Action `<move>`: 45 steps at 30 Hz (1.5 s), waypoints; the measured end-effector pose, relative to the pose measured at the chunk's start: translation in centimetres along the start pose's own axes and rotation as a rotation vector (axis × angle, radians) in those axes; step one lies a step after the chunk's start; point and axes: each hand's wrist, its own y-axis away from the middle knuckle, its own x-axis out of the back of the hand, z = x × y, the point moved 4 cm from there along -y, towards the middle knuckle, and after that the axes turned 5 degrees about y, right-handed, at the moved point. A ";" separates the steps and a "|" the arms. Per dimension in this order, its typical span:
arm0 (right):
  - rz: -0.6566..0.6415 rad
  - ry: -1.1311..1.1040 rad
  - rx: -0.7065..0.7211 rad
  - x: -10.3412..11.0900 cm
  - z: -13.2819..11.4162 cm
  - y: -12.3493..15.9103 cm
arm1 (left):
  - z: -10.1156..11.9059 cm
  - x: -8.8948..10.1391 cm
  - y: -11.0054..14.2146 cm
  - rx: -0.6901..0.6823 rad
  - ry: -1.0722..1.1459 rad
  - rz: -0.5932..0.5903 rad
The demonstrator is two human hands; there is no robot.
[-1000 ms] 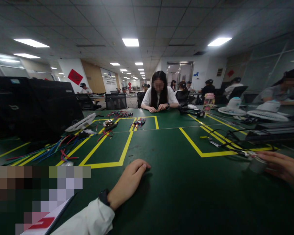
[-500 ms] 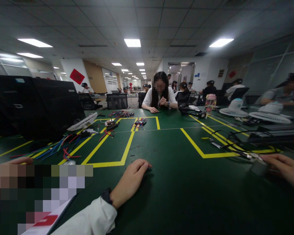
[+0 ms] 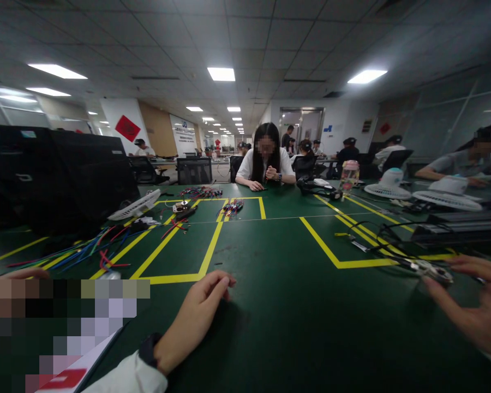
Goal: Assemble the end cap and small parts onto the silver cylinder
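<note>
My left hand (image 3: 202, 305) rests on the green table (image 3: 286, 305), its fingers loosely curled and the thumb against them. Nothing shows in it. On the far right, my right hand (image 3: 480, 303) has its thumb and fingers around a small metal motor-like part (image 3: 436, 272). Black cables (image 3: 378, 232) lie beside that part, with a white tag (image 3: 360, 244) among them. Some of the right fingertips are hidden behind the part.
Loose coloured wires (image 3: 82, 248) and a small motor (image 3: 182, 206) lie at left, near a black case (image 3: 57, 174). Wire bundles (image 3: 232, 207) are farther off. White fan parts (image 3: 388, 185) and a bottle (image 3: 349, 176) stand back right. Opposite sits a person (image 3: 265, 158); another person's hand (image 3: 24, 273) shows left.
My left hand has moved left and a little nearer to me. The right hand has come further into view, its thumb now in front of the metal part, which looks turned.
</note>
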 end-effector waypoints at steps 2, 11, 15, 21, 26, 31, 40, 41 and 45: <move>-0.065 -0.145 0.229 -0.4 -3.9 0.7 | 0.0 0.0 0.2 0.001 0.016 -0.008; -0.266 -0.026 0.507 -2.1 -13.6 -1.1 | -0.8 -0.2 -0.2 0.022 0.107 0.001; -0.094 0.275 0.240 -1.7 -6.7 -0.8 | -0.6 -0.2 0.0 0.023 0.116 -0.002; -0.385 0.199 0.124 -3.7 5.2 1.9 | -0.2 -0.3 -0.1 0.038 0.117 -0.002; -0.407 0.003 0.125 -3.7 1.9 0.1 | 0.1 -0.2 0.0 0.037 0.078 0.008; -0.688 -0.798 -0.284 -5.2 -11.5 -0.5 | 1.0 -1.1 0.0 -0.009 0.012 -0.028; -1.400 -2.015 -1.152 -8.3 -28.4 4.0 | 1.6 -3.1 0.2 -0.082 -0.034 -0.106; -1.421 -2.023 -1.186 -8.3 -28.5 4.1 | 1.5 -3.0 0.2 -0.075 -0.032 -0.102; -1.406 -1.995 -1.275 -8.7 -27.6 4.2 | 1.4 -2.8 0.2 -0.053 -0.007 -0.100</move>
